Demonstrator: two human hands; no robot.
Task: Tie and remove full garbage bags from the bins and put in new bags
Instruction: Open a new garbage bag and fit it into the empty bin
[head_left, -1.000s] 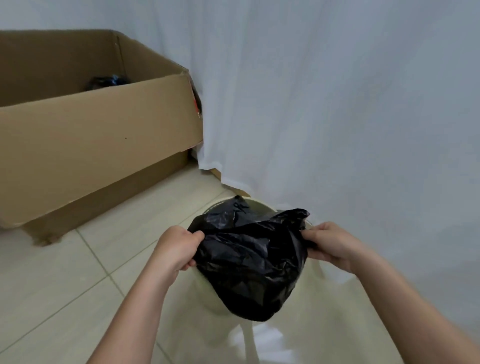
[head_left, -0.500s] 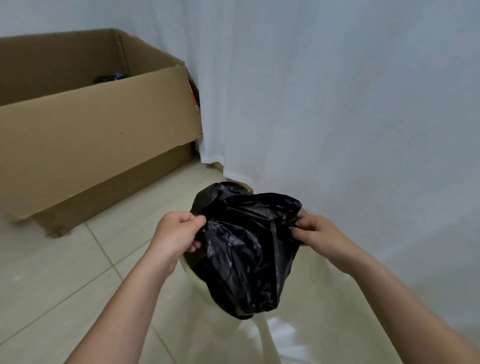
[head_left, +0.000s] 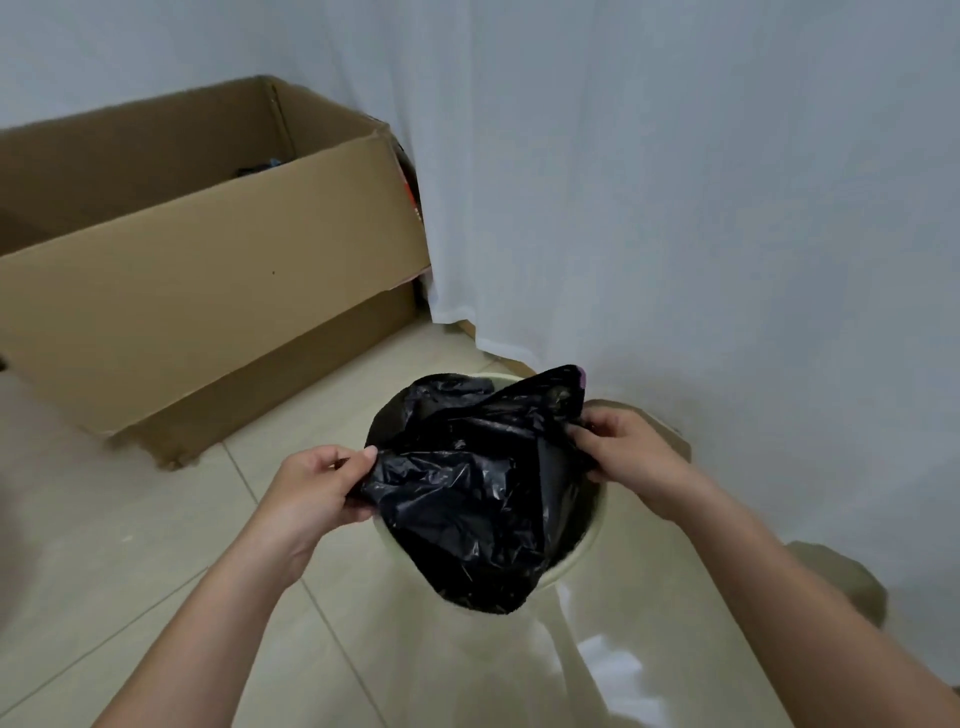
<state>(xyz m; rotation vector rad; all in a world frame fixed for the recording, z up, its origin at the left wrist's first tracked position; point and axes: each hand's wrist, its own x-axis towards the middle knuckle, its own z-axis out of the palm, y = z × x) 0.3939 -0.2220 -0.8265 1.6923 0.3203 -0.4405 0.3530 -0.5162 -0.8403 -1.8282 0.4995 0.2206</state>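
While both hands pinch the bag (head_left: 467, 493) at lower centre — left hand (head_left: 317, 486), right hand (head_left: 626, 452), each grip closed on plastic — it drapes over the bin (head_left: 592, 525).

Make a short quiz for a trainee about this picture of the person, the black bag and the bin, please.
1. True or false: both hands grip the black garbage bag.
2. Where is the bag?
A. inside the cardboard box
B. over the mouth of the pale bin
C. flat on the floor tiles
3. Fill in: behind the bin hangs a white ____.

Key
1. True: the left hand pinches the left edge and the right hand the right edge.
2. B. The bag is bunched over the opening and not yet spread around the rim.
3. Curtain.
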